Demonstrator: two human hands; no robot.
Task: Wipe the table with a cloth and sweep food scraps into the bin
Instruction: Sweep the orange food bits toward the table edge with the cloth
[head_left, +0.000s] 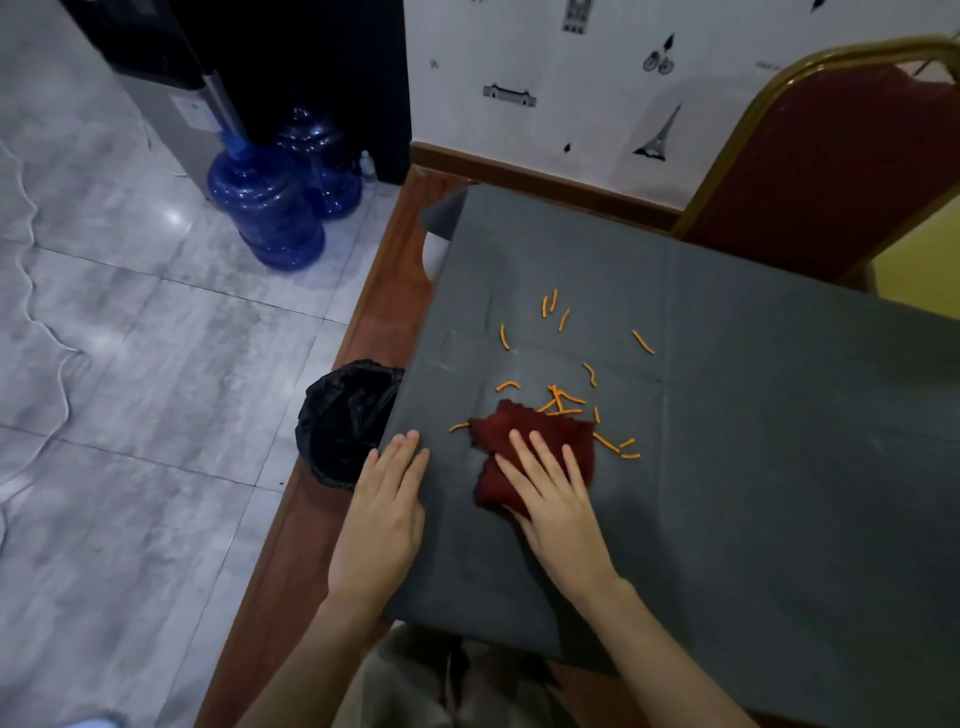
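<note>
A dark red cloth (524, 431) lies crumpled on the grey table cover (753, 415). My right hand (550, 493) presses flat on the cloth with fingers spread. Several orange food sticks (561, 397) are scattered beyond and beside the cloth, some touching its far edge. My left hand (387, 509) rests flat and empty at the cover's left edge. A bin lined with a black bag (345, 415) stands on the floor just left of the table, below that edge.
The brown wooden table edge (374, 322) shows left of the cover. A red chair with a gold frame (821, 166) stands at the far right. Two blue water jugs (270, 208) sit on the tiled floor by a dispenser.
</note>
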